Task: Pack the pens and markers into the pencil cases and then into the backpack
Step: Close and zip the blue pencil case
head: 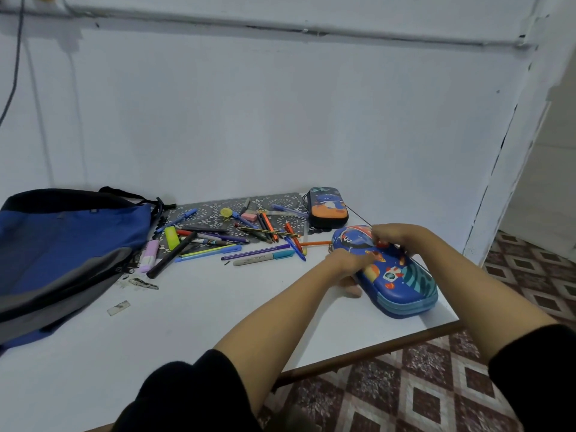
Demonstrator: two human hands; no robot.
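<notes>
A blue space-print pencil case (402, 285) lies closed near the table's right edge. My left hand (347, 263) grips its near-left side, thumb underneath. My right hand (389, 233) is closed on the case's far top edge, fingers pinched, seemingly at the zipper. A second, dark pencil case (328, 207) with an orange print stands behind it by the wall. A loose heap of pens and markers (230, 238) spreads over a patterned mat in the middle of the table. A blue and grey backpack (62, 244) lies on its side at the left.
The white table (187, 307) ends at a brown front edge (374, 353), with tiled floor (436, 385) to the right. A white wall stands right behind the table. A small scrap (118, 308) and dark scraps (143, 283) lie near the backpack.
</notes>
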